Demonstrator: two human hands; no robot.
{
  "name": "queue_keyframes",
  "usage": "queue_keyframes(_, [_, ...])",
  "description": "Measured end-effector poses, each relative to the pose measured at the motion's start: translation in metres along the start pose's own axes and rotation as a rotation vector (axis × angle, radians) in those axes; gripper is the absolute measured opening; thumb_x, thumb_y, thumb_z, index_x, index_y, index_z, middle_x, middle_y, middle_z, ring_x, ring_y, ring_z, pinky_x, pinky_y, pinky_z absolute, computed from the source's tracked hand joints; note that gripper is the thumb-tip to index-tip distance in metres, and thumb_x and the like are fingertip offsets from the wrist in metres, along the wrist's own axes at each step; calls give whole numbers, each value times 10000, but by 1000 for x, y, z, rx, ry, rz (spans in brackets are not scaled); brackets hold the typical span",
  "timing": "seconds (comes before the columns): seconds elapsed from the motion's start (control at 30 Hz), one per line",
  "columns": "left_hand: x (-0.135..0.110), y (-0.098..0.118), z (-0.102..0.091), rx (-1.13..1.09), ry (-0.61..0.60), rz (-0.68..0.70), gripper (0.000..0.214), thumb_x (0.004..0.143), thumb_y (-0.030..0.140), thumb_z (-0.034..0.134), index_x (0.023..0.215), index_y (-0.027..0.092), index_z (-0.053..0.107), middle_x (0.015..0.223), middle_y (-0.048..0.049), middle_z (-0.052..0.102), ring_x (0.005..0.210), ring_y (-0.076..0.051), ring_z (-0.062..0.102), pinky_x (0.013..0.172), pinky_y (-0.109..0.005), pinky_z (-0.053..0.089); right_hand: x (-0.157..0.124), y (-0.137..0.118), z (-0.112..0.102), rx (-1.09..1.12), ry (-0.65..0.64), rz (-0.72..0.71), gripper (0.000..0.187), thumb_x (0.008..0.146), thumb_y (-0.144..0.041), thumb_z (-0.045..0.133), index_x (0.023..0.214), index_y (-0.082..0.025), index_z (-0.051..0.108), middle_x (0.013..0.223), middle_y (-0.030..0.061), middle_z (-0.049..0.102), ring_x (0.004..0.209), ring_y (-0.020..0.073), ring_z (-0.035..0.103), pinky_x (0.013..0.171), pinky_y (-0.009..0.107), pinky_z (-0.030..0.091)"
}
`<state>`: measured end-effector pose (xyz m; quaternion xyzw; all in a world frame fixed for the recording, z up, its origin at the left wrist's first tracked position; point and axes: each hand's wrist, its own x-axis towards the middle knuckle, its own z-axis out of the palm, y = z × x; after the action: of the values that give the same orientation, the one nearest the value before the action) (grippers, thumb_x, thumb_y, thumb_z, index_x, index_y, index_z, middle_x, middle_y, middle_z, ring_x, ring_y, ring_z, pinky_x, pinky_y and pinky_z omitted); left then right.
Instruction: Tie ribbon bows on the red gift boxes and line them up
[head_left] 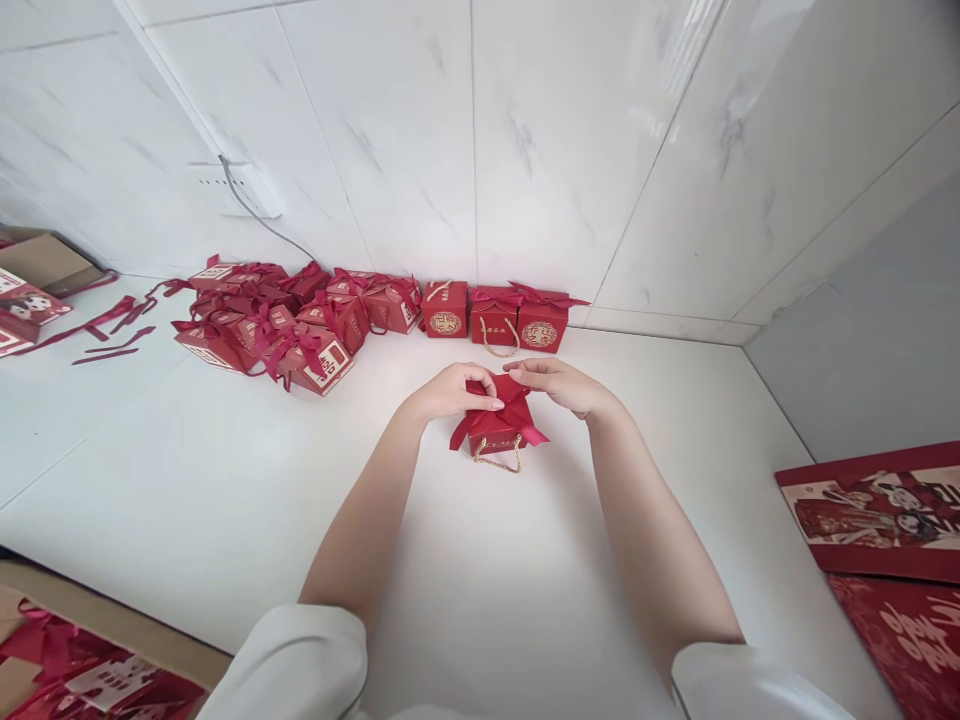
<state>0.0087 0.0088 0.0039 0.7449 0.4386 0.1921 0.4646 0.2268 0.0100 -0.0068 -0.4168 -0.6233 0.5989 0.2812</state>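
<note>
A small red gift box (496, 437) with a gold cord handle stands on the white floor in front of me. A dark red ribbon (513, 408) is tied in a bow across its top. My left hand (452, 390) pinches the ribbon at the left of the bow, fingers closed. From the other side my right hand (564, 383) grips the ribbon's right part, fingers curled. Both forearms reach in from the bottom of the view.
Several finished red boxes (495, 316) line the marble wall, with a jumbled heap of boxes (277, 320) to their left. Loose ribbon pieces (112, 330) lie far left. A cardboard carton (67, 650) sits at bottom left, flat red printed sheets (877, 515) at right.
</note>
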Motion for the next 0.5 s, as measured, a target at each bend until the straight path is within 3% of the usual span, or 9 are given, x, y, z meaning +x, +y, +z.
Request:
queue_keyframes(0.1, [1,-2,0,7,-47,25,302,673,448,707,745,160,651,850,-21,612,710,-133,540,636,-261,421,8,11,2,89,14,16,333,777,-487,648,969,-219,696,1184,48,640,1109,228,556,1032,396,326])
queue_keyframes(0.3, [0,0,-2,6,-103,44,276,716,431,680,801,170,653,901,-28,618,771,-148,558,688,-274,442,11,15,3,121,-45,-1,302,808,-497,605,864,-206,662,1094,40,664,1057,210,580,989,402,384])
queue_keyframes(0.4, [-11,1,-19,-86,-112,30,310,770,416,634,1003,212,646,1105,-48,623,971,-182,577,832,-303,457,2,7,-5,24,58,-17,339,834,-547,555,957,-239,626,1184,38,620,1092,222,559,963,417,409])
queue_keyframes(0.5, [-27,-4,-43,-67,-28,-18,401,791,410,614,1158,247,598,1282,-54,562,1113,-189,530,943,-314,421,-14,0,-20,-83,114,-11,407,853,-597,499,1102,-285,585,1293,41,553,1159,237,530,965,409,424])
